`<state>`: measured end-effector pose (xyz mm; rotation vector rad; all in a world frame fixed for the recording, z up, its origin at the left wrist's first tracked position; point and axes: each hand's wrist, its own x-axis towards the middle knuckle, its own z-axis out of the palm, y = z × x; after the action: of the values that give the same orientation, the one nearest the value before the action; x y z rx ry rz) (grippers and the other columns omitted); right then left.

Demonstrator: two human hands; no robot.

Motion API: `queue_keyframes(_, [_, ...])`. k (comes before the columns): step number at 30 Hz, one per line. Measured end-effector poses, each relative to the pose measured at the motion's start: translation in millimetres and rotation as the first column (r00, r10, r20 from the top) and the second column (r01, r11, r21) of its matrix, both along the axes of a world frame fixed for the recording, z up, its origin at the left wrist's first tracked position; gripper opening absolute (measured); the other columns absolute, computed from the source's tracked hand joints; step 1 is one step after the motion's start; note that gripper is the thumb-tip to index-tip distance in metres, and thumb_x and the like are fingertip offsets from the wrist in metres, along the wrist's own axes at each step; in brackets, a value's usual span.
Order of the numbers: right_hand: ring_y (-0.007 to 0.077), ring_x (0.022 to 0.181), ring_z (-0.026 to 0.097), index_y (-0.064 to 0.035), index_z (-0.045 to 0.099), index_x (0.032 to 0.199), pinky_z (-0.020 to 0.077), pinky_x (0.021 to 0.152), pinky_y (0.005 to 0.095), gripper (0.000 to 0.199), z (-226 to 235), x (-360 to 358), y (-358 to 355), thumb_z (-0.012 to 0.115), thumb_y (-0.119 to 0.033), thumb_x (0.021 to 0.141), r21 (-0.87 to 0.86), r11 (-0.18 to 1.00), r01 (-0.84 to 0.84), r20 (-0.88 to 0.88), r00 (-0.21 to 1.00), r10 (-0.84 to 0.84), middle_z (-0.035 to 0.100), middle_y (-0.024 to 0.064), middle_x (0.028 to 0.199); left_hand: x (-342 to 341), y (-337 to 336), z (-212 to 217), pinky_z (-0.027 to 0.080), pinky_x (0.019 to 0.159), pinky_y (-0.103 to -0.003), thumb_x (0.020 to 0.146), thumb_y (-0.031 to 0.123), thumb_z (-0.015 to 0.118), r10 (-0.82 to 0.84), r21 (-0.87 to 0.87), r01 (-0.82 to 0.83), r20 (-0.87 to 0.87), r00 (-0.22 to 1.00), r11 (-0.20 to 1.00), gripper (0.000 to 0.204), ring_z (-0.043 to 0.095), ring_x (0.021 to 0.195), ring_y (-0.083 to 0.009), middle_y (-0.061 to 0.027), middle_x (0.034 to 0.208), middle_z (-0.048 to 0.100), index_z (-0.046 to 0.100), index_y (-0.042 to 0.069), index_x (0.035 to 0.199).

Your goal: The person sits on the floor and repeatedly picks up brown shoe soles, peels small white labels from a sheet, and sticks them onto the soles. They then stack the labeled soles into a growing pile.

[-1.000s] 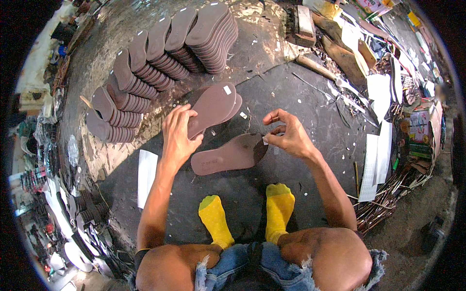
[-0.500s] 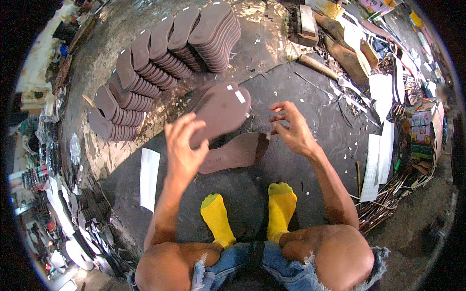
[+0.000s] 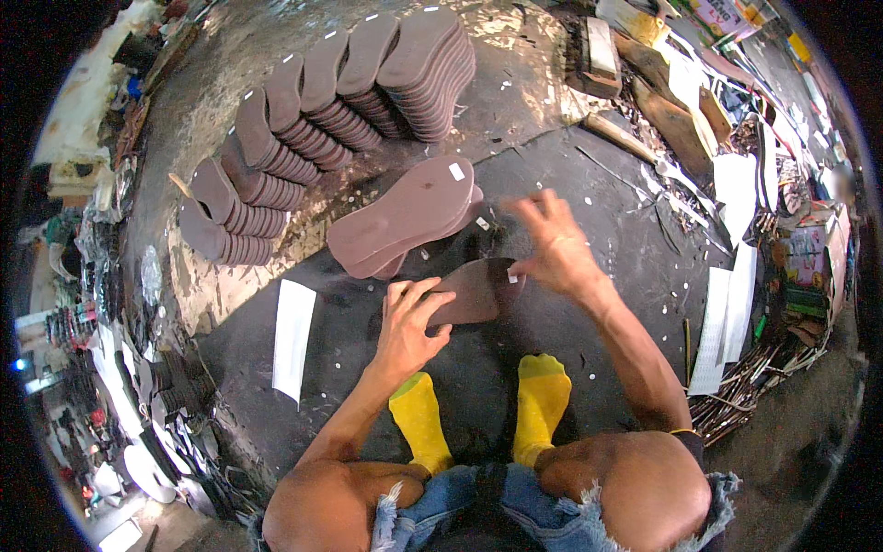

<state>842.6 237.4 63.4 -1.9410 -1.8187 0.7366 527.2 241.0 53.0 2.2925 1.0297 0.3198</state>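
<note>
A single brown shoe insole (image 3: 478, 293) lies on the dark floor in front of my feet, a small white label at its right end. My left hand (image 3: 411, 327) is over its left end, fingers curved and apart, hiding that end; whether it presses on the insole I cannot tell. At the right end is my right hand (image 3: 558, 247), its fingers spread and a little blurred, the thumb close to the white label. Just beyond, more brown insoles (image 3: 400, 216) lie overlapped at an angle, the top one bearing a white label.
Several tall stacks of brown insoles (image 3: 428, 64) stand in a curved row at the far left. White paper strips (image 3: 292, 336) lie left and right. A wooden-handled tool (image 3: 618, 135) and scraps fill the far right. My yellow-socked feet (image 3: 543, 396) are close by.
My left hand has moved right and nearer, off the angled insole and onto the single one's left end. The angled insole has settled on the pile. My right hand stays near the label.
</note>
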Motion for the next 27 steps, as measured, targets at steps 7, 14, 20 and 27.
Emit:
queue_keyframes(7, [0.0282, 0.121, 0.065, -0.0142, 0.055, 0.157, 0.0592, 0.096, 0.0424, 0.083, 11.4, 34.9, -23.0, 0.093, -0.011, 0.083, 0.037, 0.903, 0.429, -0.174, 0.892, -0.416, 0.056, 0.0163, 0.146, 3.0, 83.1, 48.4, 0.047, 0.118, -0.052, 0.074, 0.014, 0.092, 0.184, 0.343, -0.201, 0.08, 0.98, 0.918, 0.058, 0.056, 0.132, -0.0385, -0.0133, 0.144, 0.068, 0.078, 0.012, 0.129])
queue_keyframes(14, [0.0259, 0.117, 0.066, -0.0094, 0.061, 0.151, 0.0629, 0.087, 0.0399, 0.063, -6.6, 44.9, -71.2, 0.084, -0.007, 0.092, -0.036, 0.852, 0.523, -0.229, 0.825, -0.516, 0.058, 0.0146, 0.14, -160.4, 40.8, -19.9, 0.04, 0.123, -0.056, 0.085, 0.02, 0.092, 0.693, 0.282, -0.677, 0.056, 0.719, 0.68, 0.068, 0.053, 0.143, -0.0442, -0.0245, 0.151, 0.062, 0.064, 0.003, 0.145])
queue_keyframes(20, [0.0252, 0.111, 0.07, -0.0045, 0.062, 0.148, 0.0612, 0.093, 0.0402, 0.056, 20.6, 7.5, -60.7, 0.081, -0.01, 0.096, -0.049, 0.937, 0.347, -0.399, 0.853, -0.337, 0.064, 0.0159, 0.146, -169.8, 4.9, 21.4, 0.057, 0.089, -0.035, 0.11, 0.011, 0.066, 0.754, 0.0, -0.821, 0.395, 0.525, 0.571, 0.026, 0.075, 0.097, -0.0266, -0.0175, 0.117, 0.077, 0.064, -0.006, 0.129])
queue_keyframes(27, [0.0169, 0.099, 0.072, 0.0003, 0.054, 0.148, 0.0612, 0.083, 0.0343, 0.057, 92.8, -92.9, -23.6, 0.083, -0.014, 0.1, -0.069, 0.991, 0.117, -0.848, 0.516, -0.12, 0.076, 0.0116, 0.115, -13.7, 17.8, 119.2, 0.053, 0.106, -0.039, 0.109, 0.01, 0.062, 0.698, -0.706, -0.12, 0.634, 0.334, 0.698, 0.036, 0.066, 0.122, -0.0194, -0.0127, 0.129, 0.069, 0.059, -0.006, 0.141])
